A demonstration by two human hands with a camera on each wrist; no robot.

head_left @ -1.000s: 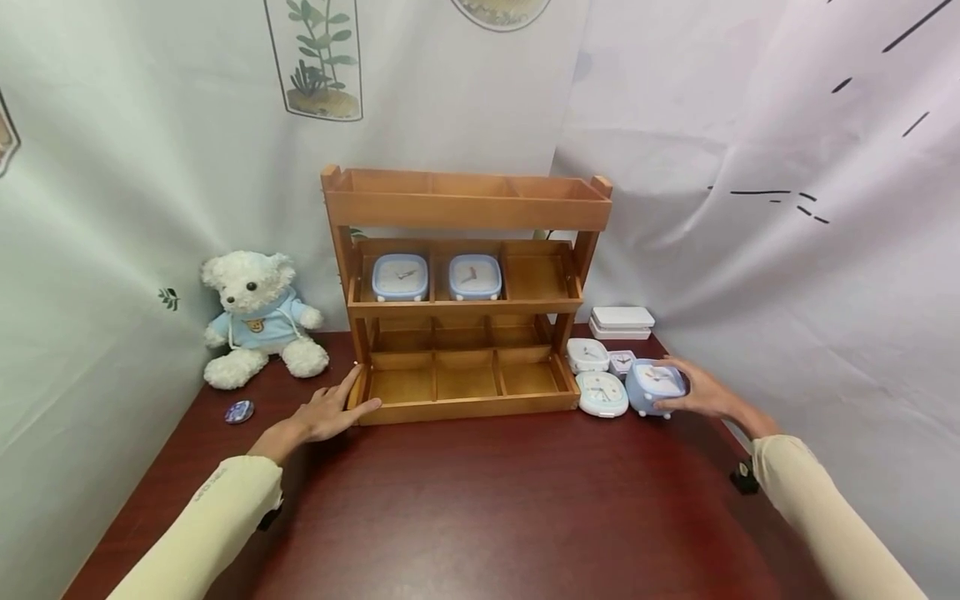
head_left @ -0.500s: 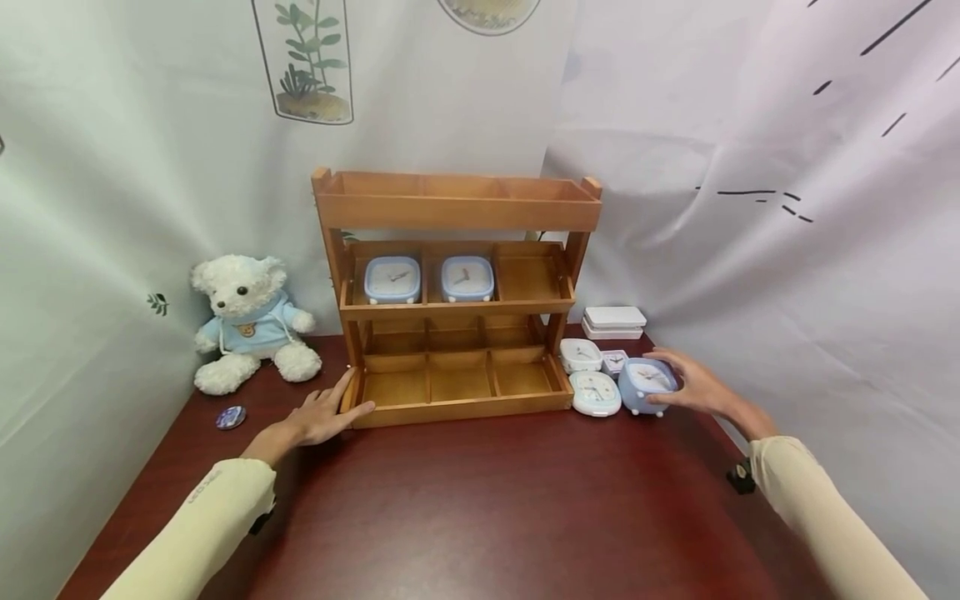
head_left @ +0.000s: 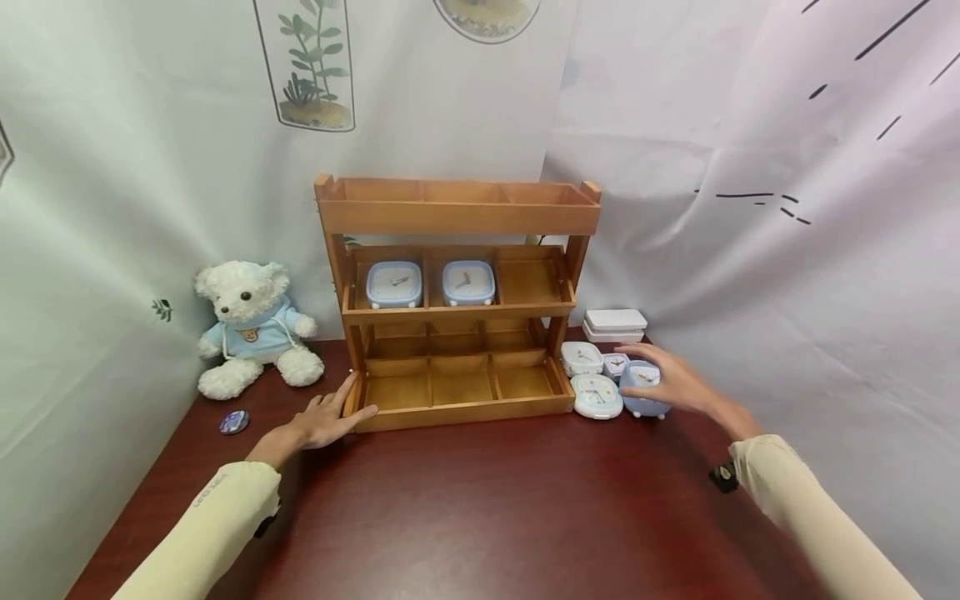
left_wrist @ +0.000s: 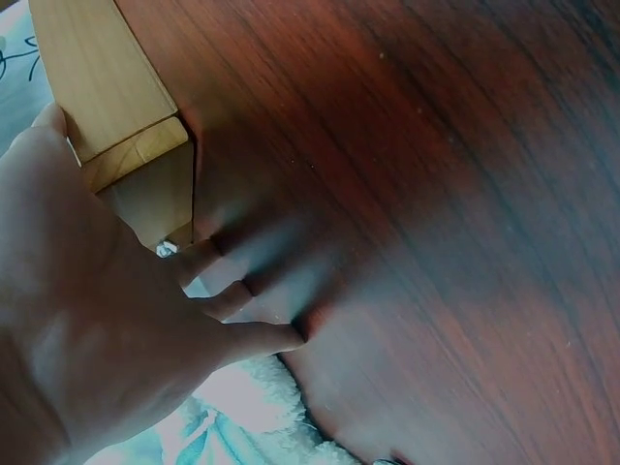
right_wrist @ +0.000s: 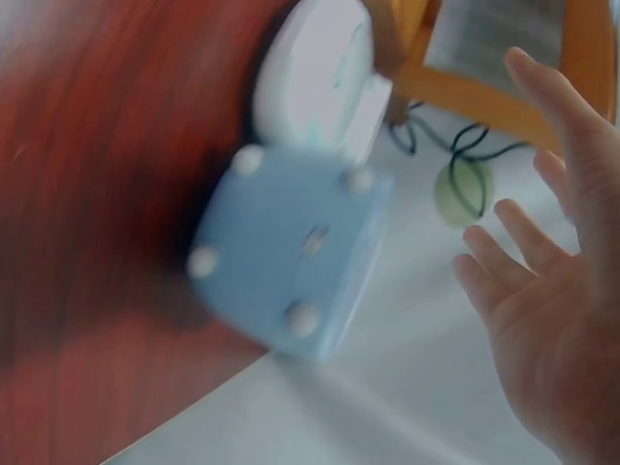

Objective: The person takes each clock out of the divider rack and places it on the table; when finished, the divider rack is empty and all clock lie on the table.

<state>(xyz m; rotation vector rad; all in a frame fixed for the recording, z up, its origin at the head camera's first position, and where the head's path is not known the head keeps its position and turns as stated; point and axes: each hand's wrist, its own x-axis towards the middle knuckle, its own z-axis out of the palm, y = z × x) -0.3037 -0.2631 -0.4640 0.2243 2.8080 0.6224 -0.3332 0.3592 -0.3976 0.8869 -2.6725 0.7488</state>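
Observation:
In the head view my left hand (head_left: 324,419) touches the left front corner of the wooden shelf rack (head_left: 459,218). The left wrist view shows its fingers spread, with fingertips on the tabletop. My right hand (head_left: 670,382), fingers extended and apart, hovers over a blue alarm clock (head_left: 636,405) on the table. In the right wrist view that clock (right_wrist: 276,242) shows its white feet and a gap to the hand. Beside it stand an oval white-and-blue clock (head_left: 597,396), a white clock (head_left: 582,358) and a small lilac clock (head_left: 614,364). Two blue clocks, a left one (head_left: 394,284) and a middle one (head_left: 468,282), sit in the middle tier.
White boxes (head_left: 615,324) are stacked behind the clocks. On the left a white teddy bear (head_left: 251,325) in a blue hoodie sits on the dark red table (head_left: 480,508). A small round purple-blue object (head_left: 234,422) lies before it. Printed cloth walls enclose the table.
My right hand has let go of the blue alarm clock and moved left over it, fingers opened. The clock stays on the table. My left hand keeps its place on the rack; the view shifts slightly.

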